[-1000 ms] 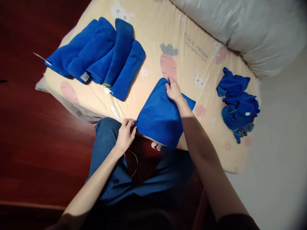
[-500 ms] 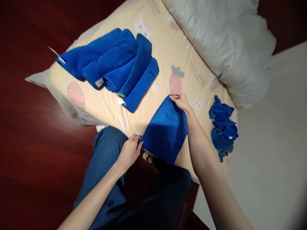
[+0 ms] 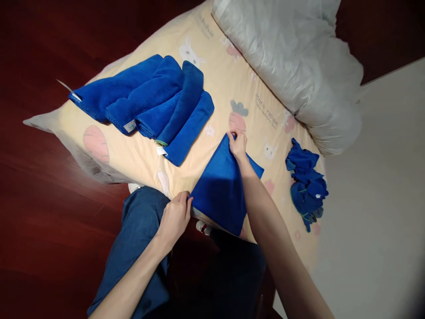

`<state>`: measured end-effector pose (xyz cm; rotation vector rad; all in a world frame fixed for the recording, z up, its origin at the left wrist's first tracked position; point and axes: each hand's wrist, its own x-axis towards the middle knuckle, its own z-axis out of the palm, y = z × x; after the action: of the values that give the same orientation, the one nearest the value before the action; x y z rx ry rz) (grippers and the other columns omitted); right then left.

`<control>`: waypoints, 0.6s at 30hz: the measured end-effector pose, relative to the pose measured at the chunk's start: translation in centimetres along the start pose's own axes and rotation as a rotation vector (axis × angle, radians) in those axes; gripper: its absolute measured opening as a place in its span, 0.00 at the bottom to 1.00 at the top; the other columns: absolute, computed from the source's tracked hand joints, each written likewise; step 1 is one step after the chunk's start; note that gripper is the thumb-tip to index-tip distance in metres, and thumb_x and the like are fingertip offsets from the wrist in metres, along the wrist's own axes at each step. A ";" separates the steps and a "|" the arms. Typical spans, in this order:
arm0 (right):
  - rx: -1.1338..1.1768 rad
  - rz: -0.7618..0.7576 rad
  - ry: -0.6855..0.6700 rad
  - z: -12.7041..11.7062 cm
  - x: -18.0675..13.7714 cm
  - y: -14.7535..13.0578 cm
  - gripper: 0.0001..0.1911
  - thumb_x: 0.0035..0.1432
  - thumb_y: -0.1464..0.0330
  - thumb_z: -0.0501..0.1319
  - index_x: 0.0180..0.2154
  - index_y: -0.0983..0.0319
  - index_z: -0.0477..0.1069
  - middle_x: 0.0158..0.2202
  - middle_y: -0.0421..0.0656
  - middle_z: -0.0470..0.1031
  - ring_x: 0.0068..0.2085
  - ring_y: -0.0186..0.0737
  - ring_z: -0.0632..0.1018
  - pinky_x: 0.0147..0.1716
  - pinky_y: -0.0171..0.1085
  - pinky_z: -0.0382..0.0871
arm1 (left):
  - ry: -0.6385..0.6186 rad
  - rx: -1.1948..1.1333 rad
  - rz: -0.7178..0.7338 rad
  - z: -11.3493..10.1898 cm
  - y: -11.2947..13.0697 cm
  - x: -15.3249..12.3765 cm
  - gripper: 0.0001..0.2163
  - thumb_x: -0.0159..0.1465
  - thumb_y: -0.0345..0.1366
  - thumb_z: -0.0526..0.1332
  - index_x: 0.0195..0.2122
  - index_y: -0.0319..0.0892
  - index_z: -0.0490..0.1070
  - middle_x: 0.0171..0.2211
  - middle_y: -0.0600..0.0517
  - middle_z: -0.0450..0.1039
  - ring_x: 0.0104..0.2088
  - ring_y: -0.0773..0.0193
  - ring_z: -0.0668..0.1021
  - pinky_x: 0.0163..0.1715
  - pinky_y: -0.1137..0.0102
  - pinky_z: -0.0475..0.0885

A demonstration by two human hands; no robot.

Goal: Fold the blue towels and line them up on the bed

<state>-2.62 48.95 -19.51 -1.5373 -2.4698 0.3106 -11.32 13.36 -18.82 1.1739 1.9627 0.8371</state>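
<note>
A blue towel [image 3: 217, 188] is stretched between my hands over the near edge of the bed. My left hand [image 3: 175, 213] is closed on its near left corner. The fingers of my right hand [image 3: 238, 144] pinch its far corner, and my forearm crosses over part of the cloth. To the upper left, several folded blue towels [image 3: 146, 102] lie overlapping in a fan, some with white tags. On the right is a crumpled heap of blue cloths [image 3: 307, 181], one with green edging.
The bed's yellow cover [image 3: 219, 71] carries carrot and rabbit prints. A bulky white quilt [image 3: 285, 66] lies along its far side. A pale wall [image 3: 381, 199] borders the right, dark red floor [image 3: 43, 212] the left. My knee [image 3: 142, 221] is close to the bed edge.
The view has shifted slightly. My right hand has turned and drawn the towel's far edge straighter, and a corner of the cloth now shows right of my forearm. Both hands keep their hold.
</note>
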 end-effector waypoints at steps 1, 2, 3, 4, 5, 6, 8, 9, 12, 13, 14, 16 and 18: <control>-0.043 0.000 0.036 -0.1 -0.9 -0.8 0.25 0.70 0.56 0.47 0.54 0.64 0.73 0.55 0.54 0.75 0.59 0.53 0.72 0.61 0.54 0.64 | -0.016 0.038 -0.020 -0.1 0.2 0.0 0.11 0.75 0.39 0.46 0.44 0.43 0.66 0.38 0.46 0.77 0.38 0.55 0.83 0.35 0.68 0.73; -0.079 -0.001 0.077 -0.2 -2.0 -1.7 0.27 0.71 0.57 0.44 0.58 0.63 0.70 0.60 0.54 0.72 0.63 0.54 0.68 0.64 0.56 0.60 | -0.036 0.079 -0.043 -0.2 0.4 -0.1 0.11 0.75 0.39 0.46 0.44 0.43 0.66 0.36 0.46 0.78 0.36 0.54 0.83 0.34 0.67 0.73; -0.108 -0.007 0.112 -0.2 -3.4 -2.6 0.29 0.71 0.57 0.42 0.63 0.62 0.65 0.64 0.54 0.66 0.67 0.54 0.63 0.65 0.58 0.56 | -0.059 0.121 -0.065 -0.3 0.6 -0.1 0.12 0.75 0.39 0.45 0.45 0.42 0.65 0.35 0.46 0.78 0.34 0.54 0.83 0.32 0.67 0.72; -0.131 -0.018 0.131 -0.1 -4.9 -3.5 0.30 0.72 0.57 0.40 0.67 0.61 0.60 0.68 0.52 0.61 0.70 0.54 0.59 0.67 0.60 0.52 | -0.080 0.159 -0.082 -0.4 0.8 -0.1 0.12 0.75 0.40 0.45 0.45 0.42 0.65 0.33 0.46 0.78 0.32 0.53 0.82 0.31 0.67 0.72; -0.148 -0.036 0.124 0.2 -6.5 -4.3 0.31 0.72 0.57 0.39 0.70 0.59 0.54 0.71 0.50 0.55 0.72 0.53 0.54 0.68 0.61 0.49 | -0.097 0.190 -0.092 -0.5 1.0 -0.1 0.12 0.75 0.40 0.45 0.45 0.42 0.65 0.32 0.46 0.78 0.31 0.53 0.82 0.30 0.68 0.71; -0.161 -0.053 0.097 0.6 -8.0 -4.9 0.32 0.72 0.56 0.38 0.72 0.56 0.49 0.73 0.48 0.51 0.73 0.53 0.50 0.69 0.63 0.46 | -0.108 0.214 -0.096 -0.5 1.1 -0.1 0.12 0.75 0.40 0.44 0.45 0.42 0.64 0.31 0.46 0.78 0.30 0.53 0.82 0.29 0.68 0.71; -0.159 -0.068 0.004 1.5 -10.4 -5.6 0.33 0.71 0.55 0.37 0.73 0.53 0.43 0.74 0.44 0.46 0.74 0.53 0.44 0.69 0.66 0.41 | -0.119 0.245 -0.096 -0.5 1.3 -0.1 0.12 0.75 0.40 0.44 0.45 0.42 0.64 0.31 0.46 0.78 0.30 0.53 0.82 0.29 0.68 0.71; -0.148 -0.064 -0.043 2.1 -11.3 -5.7 0.33 0.71 0.54 0.38 0.74 0.52 0.40 0.75 0.43 0.44 0.75 0.54 0.42 0.69 0.67 0.40 | -0.122 0.256 -0.097 -0.4 1.3 -0.1 0.12 0.75 0.40 0.44 0.44 0.42 0.64 0.31 0.46 0.78 0.30 0.53 0.82 0.29 0.68 0.71; -0.105 -0.031 -0.118 3.1 -12.2 -5.8 0.34 0.71 0.53 0.38 0.74 0.52 0.38 0.76 0.40 0.40 0.75 0.52 0.38 0.70 0.65 0.36 | -0.126 0.287 -0.098 -0.2 1.3 0.1 0.12 0.75 0.39 0.44 0.45 0.42 0.63 0.30 0.46 0.78 0.30 0.53 0.82 0.30 0.68 0.72; -0.095 -0.023 -0.122 3.1 -12.1 -5.8 0.34 0.72 0.53 0.37 0.74 0.52 0.37 0.76 0.39 0.38 0.75 0.51 0.38 0.70 0.64 0.35 | -0.126 0.295 -0.093 -0.2 1.3 0.1 0.12 0.75 0.39 0.44 0.45 0.42 0.63 0.30 0.46 0.78 0.30 0.53 0.82 0.30 0.67 0.72; -0.081 -0.021 -0.122 3.0 -11.8 -5.7 0.33 0.72 0.53 0.37 0.74 0.52 0.37 0.76 0.38 0.38 0.75 0.49 0.38 0.70 0.62 0.34 | -0.121 0.304 -0.085 -0.2 1.3 0.2 0.12 0.75 0.39 0.44 0.45 0.41 0.63 0.30 0.46 0.78 0.30 0.52 0.82 0.30 0.67 0.72; -0.023 -0.035 -0.127 2.2 -11.4 -5.4 0.33 0.72 0.53 0.36 0.74 0.51 0.34 0.76 0.37 0.38 0.75 0.47 0.39 0.71 0.61 0.35 | -0.099 0.319 -0.067 -0.2 1.4 0.2 0.12 0.74 0.39 0.44 0.45 0.41 0.63 0.29 0.45 0.78 0.30 0.52 0.82 0.30 0.67 0.71; 0.061 -0.029 -0.098 0.9 -11.4 -4.6 0.33 0.72 0.53 0.35 0.74 0.50 0.31 0.75 0.38 0.39 0.75 0.46 0.41 0.71 0.61 0.38 | -0.068 0.326 -0.053 -0.1 1.3 0.3 0.12 0.74 0.38 0.44 0.43 0.41 0.63 0.29 0.45 0.77 0.30 0.51 0.82 0.29 0.67 0.70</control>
<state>-1.92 36.67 -19.80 -1.4943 -2.5288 0.4621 -10.89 14.16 -17.77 1.3081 2.1171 0.4531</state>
